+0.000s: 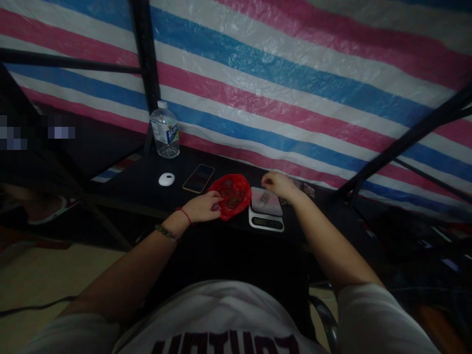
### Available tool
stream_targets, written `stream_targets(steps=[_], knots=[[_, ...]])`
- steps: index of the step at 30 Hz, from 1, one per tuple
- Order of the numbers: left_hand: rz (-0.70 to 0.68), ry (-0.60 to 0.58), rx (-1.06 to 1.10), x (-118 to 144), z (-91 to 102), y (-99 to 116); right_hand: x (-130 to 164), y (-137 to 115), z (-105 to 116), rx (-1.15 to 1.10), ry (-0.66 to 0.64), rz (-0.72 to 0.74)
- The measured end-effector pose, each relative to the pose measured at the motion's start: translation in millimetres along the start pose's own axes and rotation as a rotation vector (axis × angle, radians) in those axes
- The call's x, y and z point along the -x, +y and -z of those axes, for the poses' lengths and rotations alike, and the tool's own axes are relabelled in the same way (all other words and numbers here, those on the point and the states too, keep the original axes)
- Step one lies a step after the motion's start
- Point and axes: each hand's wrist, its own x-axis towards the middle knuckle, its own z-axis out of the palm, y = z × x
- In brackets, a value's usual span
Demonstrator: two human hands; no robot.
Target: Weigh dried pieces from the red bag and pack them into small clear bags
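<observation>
A red plastic bag (pixel 242 182) lies spread open on the black table, with small dark brownish pieces inside that I cannot make out. My left hand (pixel 204 206) is at the bag's near left rim, its fingers closed on the edge. Right of the bag is a white kitchen scale (pixel 266 225) with a dark display. Several small thin pieces (pixel 264 198) rest on its plate. Over the scale's far edge is my right hand (pixel 275 183), fingertips pinched together. Whatever they may hold is too small to see.
Left of the bag lie a phone (pixel 199 178) and a white rounded object (pixel 166 179). A clear plastic bottle (pixel 165 135) stands at the back left. Behind my right wrist is a dark patterned packet (pixel 304 188). Black metal posts (pixel 145 59) and a striped sheet (pixel 258 98) frame the table.
</observation>
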Motion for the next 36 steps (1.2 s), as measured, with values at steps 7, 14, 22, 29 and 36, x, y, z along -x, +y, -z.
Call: stream_targets(steps=[7, 14, 22, 29, 36], knots=[[-0.001, -0.032, -0.062, 0, -1.5, 9, -44, -80, -51, -0.086, -0.132, 0.224], [0.039, -0.044, -0.074, 1, 0.7, 10, -54, -90, -84, -0.002, -0.297, 0.212], [0.001, -0.049, -0.029, 1, 4.7, 11, -39, -75, -85, -0.078, -0.170, 0.182], [-0.025, -0.034, -0.012, 2, 8.5, 12, -31, -72, -90, -0.051, -0.253, 0.176], [0.024, -0.009, 0.027, 1, 7.0, 6, -40, -75, -95, -0.027, -0.224, 0.215]])
